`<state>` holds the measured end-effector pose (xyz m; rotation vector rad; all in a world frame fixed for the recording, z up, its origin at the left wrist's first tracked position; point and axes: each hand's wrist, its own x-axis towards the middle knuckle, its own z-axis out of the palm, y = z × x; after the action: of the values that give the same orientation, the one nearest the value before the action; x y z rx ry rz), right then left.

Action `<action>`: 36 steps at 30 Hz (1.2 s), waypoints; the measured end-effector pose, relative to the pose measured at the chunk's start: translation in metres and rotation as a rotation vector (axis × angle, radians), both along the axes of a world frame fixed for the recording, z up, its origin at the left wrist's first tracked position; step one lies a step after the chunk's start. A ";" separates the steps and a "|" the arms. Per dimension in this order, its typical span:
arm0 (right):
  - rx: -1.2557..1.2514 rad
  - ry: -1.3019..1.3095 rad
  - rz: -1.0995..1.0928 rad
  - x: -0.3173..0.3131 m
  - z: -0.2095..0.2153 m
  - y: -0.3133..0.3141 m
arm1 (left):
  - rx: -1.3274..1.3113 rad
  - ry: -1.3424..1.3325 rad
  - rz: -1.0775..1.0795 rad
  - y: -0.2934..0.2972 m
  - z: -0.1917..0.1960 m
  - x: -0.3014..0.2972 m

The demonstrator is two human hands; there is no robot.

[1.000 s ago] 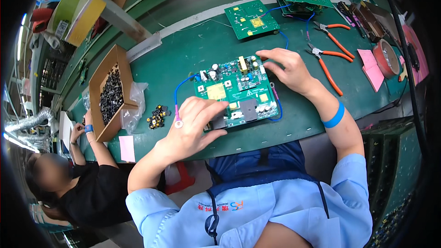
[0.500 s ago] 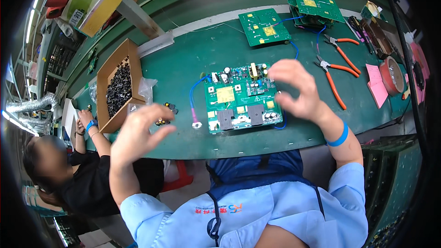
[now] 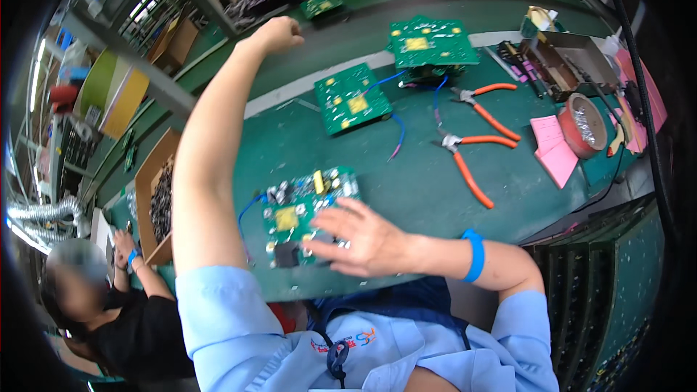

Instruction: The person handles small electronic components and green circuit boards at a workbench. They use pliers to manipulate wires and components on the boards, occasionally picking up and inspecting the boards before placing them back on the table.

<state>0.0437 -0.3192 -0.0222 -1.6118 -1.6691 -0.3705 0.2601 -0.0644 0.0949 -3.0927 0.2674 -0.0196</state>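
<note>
A green circuit board (image 3: pixel 301 210) with a blue wire lies on the green bench near the front edge. My right hand (image 3: pixel 356 238) rests flat on its right part, fingers spread, with a blue band on the wrist. My left arm stretches far up and away; my left hand (image 3: pixel 278 33) is closed in a fist near the back shelf, and I cannot see anything in it.
Two more green boards (image 3: pixel 353 98) (image 3: pixel 430 41) lie further back. Two orange-handled pliers (image 3: pixel 473 167) (image 3: pixel 485 104) sit right of centre, with pink notes (image 3: pixel 553 149) and a tape roll (image 3: pixel 584 123). A cardboard box of dark parts (image 3: pixel 160 199) stands left. Another person (image 3: pixel 109 305) sits lower left.
My left hand has left the board and swung up and far back toward the shelf. My right hand has come down flat on the board. The view has tilted.
</note>
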 end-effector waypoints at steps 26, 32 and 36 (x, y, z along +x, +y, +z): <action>0.197 0.885 -0.257 0.038 -0.017 -0.020 | -1.008 -0.056 0.871 0.033 -0.126 0.207; 0.236 1.275 -0.345 0.045 -0.021 -0.015 | -1.213 -0.107 0.861 0.044 -0.139 0.226; 0.263 1.381 -0.382 0.045 -0.027 -0.014 | -1.348 -0.106 0.858 0.028 -0.141 0.247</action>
<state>0.0887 -0.3328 -0.0494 -1.3806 -0.2572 0.3157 0.5070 -0.0366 -0.0463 -3.9788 -1.7683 -0.5221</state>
